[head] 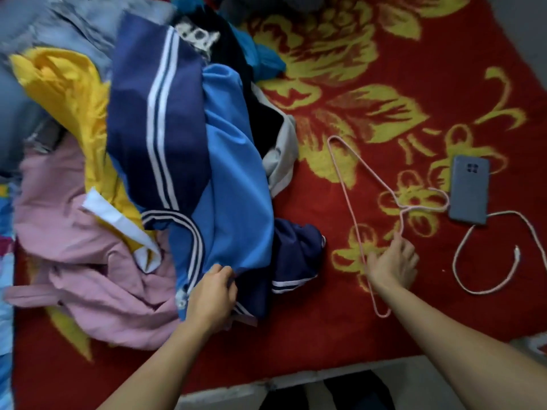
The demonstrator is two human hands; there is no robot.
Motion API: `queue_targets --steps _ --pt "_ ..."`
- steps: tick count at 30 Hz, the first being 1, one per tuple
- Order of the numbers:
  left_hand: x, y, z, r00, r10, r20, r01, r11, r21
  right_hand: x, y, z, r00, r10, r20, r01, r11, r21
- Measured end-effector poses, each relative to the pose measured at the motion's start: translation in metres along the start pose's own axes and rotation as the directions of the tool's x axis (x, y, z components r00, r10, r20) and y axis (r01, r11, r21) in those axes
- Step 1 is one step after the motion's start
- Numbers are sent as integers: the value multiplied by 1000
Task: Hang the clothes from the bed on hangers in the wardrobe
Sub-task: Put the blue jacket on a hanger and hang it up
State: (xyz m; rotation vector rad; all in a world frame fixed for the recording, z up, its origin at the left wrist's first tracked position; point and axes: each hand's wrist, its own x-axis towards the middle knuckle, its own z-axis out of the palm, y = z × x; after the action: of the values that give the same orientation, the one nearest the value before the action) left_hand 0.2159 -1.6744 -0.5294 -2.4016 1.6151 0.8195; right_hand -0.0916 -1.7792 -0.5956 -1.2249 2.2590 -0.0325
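Observation:
A heap of clothes lies on the left half of the bed. On top is a blue and navy jacket with white stripes. My left hand grips its lower edge near the bed's front. Under it lie a pink garment, a yellow one and a grey one. A thin pink wire hanger lies flat on the red blanket to the right of the heap. My right hand rests on the hanger just below its hook, fingers spread and touching the wire. No wardrobe is in view.
The bed is covered by a red blanket with yellow flowers. A grey phone lies face down at the right, with a white cable looping beside it. The bed's front edge runs along the bottom.

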Motion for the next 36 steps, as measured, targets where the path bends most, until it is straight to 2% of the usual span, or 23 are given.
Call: queue_targets --steps 2,5,8,10,11,13,15,17,21,24,26,28,31,34,36 --pt "11 -26 -30 987 94 -130 -85 994 74 -28 -33 -2 981 -196 9 195 980 29" --pt "44 -66 -75 907 304 -293 -215 930 298 -86 -93 10 858 -503 106 477 856 199" --pt "84 -101 -96 857 428 -288 -251 834 492 -145 -141 50 693 -675 253 612 736 289" --pt "106 -120 -90 852 469 -233 -277 782 559 -178 -163 90 625 -677 390 654 726 213" --pt "117 -126 -84 850 476 -228 -281 774 568 -190 -170 110 634 -630 448 648 749 136" --pt "135 -139 -71 844 477 -245 -274 777 567 -214 -179 152 732 -457 505 545 838 -32" --pt "144 -143 -66 827 494 -266 -261 758 597 -226 -180 175 826 -325 460 429 892 -140" --pt "149 -151 -64 807 507 -301 -252 758 601 -234 -181 193 869 -312 385 405 895 -188" --pt "140 -162 -73 901 373 -220 -246 859 449 -220 -171 184 876 -300 376 339 940 -40" --pt "103 -179 -81 920 366 -139 -289 874 391 -215 -136 152 889 -265 373 264 963 54" --pt "68 -191 -79 929 365 -62 -319 873 368 -223 -109 126 903 -259 342 286 958 -32" --pt "28 -199 -73 927 374 -28 -345 881 323 -236 -84 103 899 -313 307 367 920 -137" --pt "-39 -204 -58 910 415 26 -399 854 335 -261 -55 71 880 -389 271 444 877 -184" --pt "-104 -203 -40 905 422 -56 -384 866 321 -284 -30 42 881 -394 261 455 859 -237" --pt "-147 -193 -35 930 355 -93 -320 909 266 -298 -14 22 875 -418 244 471 851 -231"
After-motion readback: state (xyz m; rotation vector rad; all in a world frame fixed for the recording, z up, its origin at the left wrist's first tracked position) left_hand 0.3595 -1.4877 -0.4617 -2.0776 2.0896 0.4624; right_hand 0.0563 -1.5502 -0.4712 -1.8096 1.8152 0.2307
